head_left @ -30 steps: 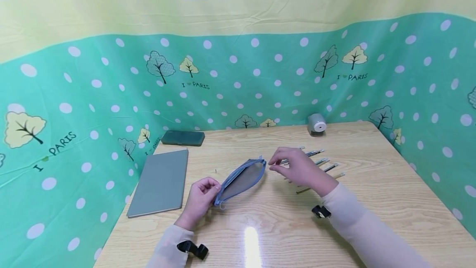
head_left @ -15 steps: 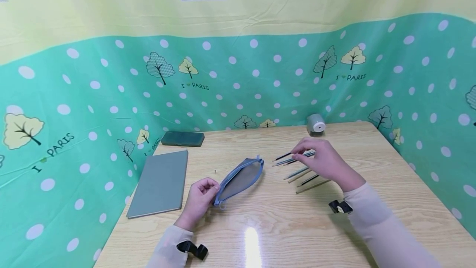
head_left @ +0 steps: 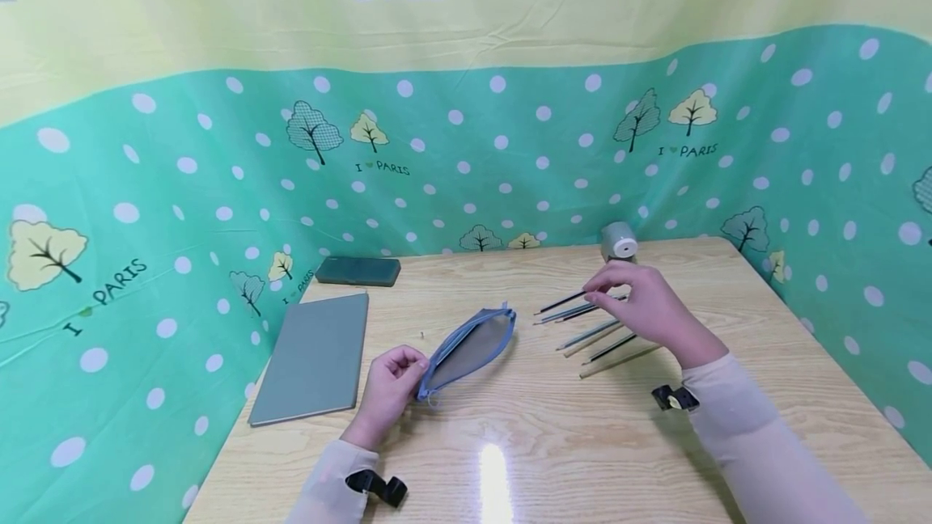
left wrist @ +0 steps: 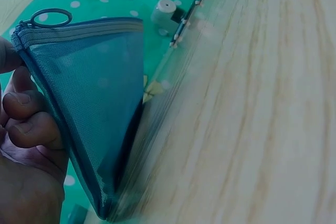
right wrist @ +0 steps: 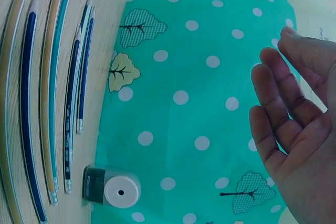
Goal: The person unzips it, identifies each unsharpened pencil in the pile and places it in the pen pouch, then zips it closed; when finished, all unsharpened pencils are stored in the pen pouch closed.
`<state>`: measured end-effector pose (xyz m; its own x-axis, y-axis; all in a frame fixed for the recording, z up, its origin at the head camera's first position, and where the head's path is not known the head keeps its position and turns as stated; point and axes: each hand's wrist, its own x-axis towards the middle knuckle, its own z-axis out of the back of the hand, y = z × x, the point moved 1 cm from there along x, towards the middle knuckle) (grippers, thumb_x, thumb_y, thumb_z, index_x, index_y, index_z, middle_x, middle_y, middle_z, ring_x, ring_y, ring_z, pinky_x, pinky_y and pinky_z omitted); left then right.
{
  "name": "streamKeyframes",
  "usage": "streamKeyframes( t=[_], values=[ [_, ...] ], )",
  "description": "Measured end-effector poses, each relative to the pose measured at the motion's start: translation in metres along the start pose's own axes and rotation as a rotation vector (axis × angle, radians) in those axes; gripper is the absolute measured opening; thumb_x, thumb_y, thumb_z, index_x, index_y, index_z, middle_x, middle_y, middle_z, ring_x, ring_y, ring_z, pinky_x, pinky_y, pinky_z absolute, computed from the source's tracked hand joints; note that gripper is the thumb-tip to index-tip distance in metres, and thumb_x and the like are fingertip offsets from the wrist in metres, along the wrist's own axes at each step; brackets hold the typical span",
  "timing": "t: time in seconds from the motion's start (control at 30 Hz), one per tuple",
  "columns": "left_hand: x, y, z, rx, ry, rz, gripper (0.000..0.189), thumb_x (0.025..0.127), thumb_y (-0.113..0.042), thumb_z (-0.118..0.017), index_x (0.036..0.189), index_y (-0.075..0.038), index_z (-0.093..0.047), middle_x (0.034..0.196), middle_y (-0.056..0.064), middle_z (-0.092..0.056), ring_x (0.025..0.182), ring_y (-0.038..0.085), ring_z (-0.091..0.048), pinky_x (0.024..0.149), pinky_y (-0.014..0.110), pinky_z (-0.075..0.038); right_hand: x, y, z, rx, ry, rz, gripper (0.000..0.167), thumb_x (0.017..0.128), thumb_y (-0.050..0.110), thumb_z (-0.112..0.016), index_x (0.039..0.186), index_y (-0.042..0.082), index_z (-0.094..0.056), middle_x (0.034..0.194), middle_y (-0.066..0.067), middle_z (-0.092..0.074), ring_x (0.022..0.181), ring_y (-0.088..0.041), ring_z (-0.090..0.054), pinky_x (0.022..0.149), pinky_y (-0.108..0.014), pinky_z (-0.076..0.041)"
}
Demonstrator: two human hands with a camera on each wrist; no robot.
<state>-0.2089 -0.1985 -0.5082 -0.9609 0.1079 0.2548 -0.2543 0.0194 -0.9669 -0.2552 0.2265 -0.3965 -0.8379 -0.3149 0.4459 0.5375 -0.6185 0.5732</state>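
Observation:
My left hand (head_left: 389, 386) pinches the near end of a blue mesh zip pouch (head_left: 476, 348), whose mouth gapes in the head view. In the left wrist view the pouch (left wrist: 92, 87) hangs from the fingertips, its zip and a ring at the top. My right hand (head_left: 648, 307) is over the far ends of several pencils (head_left: 582, 336) lying side by side on the table, fingertips close to the farthest dark pencil (head_left: 561, 302). The right wrist view shows this hand (right wrist: 299, 108) with loosely bent fingers and nothing between them; the pencils (right wrist: 51, 87) lie apart from it.
A grey pencil sharpener (head_left: 619, 242) stands at the back right, just beyond the right hand. On the left lie a grey notebook (head_left: 313, 358) and a dark green case (head_left: 358, 270). A polka-dot cloth (head_left: 437, 136) walls the wooden table (head_left: 553, 443) at back and sides.
My right hand has moved from beside the pouch's far end to the right and away from me, over the pencils' far ends. The left hand and pouch have hardly moved.

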Motion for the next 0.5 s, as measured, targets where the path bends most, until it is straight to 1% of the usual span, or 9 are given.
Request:
streamKeyframes(
  t=[0.1,0.23,0.37,0.5],
  values=[
    [0.0,-0.001,0.0,-0.002,-0.01,0.007,0.013,0.1,0.0,-0.067,0.096,0.013,-0.065,0.068,-0.003,-0.058,0.053,0.003,-0.043,0.047,0.016,-0.035,0.0,-0.004,0.003,-0.003,-0.01,-0.013,0.01,0.094,0.014,-0.081,0.103,0.017,-0.08,0.099,0.007,-0.074,0.095,-0.016,-0.067,0.082,-0.045,-0.054],
    [0.0,-0.002,-0.001,-0.005,-0.016,0.018,0.013,0.099,-0.001,-0.067,0.096,0.012,-0.065,0.071,-0.002,-0.06,0.055,0.004,-0.045,0.048,0.017,-0.037,0.001,-0.012,0.007,-0.013,-0.028,-0.047,0.011,0.095,0.013,-0.08,0.103,0.02,-0.079,0.099,0.004,-0.074,0.096,-0.018,-0.066,0.084,-0.047,-0.054],
    [-0.001,-0.002,-0.001,-0.003,-0.014,0.019,0.014,0.099,-0.001,-0.067,0.096,0.012,-0.065,0.072,-0.002,-0.06,0.055,0.004,-0.045,0.049,0.017,-0.037,0.001,-0.02,0.01,-0.005,-0.024,-0.085,0.009,0.096,0.014,-0.078,0.104,0.018,-0.079,0.1,0.001,-0.074,0.098,-0.022,-0.065,0.086,-0.049,-0.052],
    [-0.001,-0.003,-0.002,-0.005,-0.011,0.018,0.014,0.1,-0.001,-0.067,0.096,0.013,-0.065,0.071,-0.002,-0.059,0.055,0.004,-0.044,0.049,0.017,-0.036,0.001,-0.026,0.011,0.014,-0.016,-0.127,0.008,0.098,0.016,-0.077,0.105,0.018,-0.079,0.103,-0.002,-0.074,0.1,-0.025,-0.065,0.085,-0.049,-0.052]
  ],
)
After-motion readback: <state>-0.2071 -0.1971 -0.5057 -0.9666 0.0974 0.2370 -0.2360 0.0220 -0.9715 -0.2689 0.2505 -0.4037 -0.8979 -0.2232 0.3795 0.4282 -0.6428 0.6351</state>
